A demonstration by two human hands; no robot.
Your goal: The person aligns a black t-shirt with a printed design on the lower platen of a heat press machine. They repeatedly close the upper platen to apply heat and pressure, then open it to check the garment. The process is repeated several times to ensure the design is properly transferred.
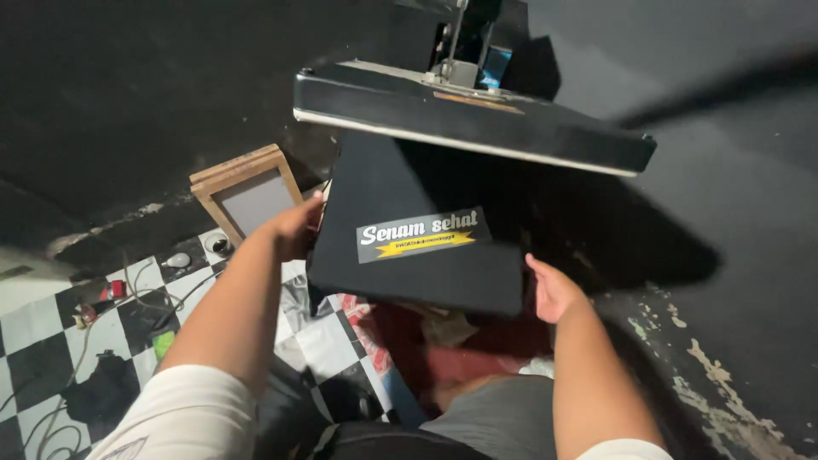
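Dim indoor scene, lit from above and in front. The raised press plate (477, 115) casts a broad dark shadow to the right across the wall (741, 213). Arms and the checkered floor (51, 341) catch the most light. Upper corners fall near black; a blurred dark streak crosses the upper right.

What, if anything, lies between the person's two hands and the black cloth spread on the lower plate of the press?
Nothing visible does. The left hand touches the left edge of the black cloth, the right hand its near right corner. The raised black upper plate hangs above, farther back.
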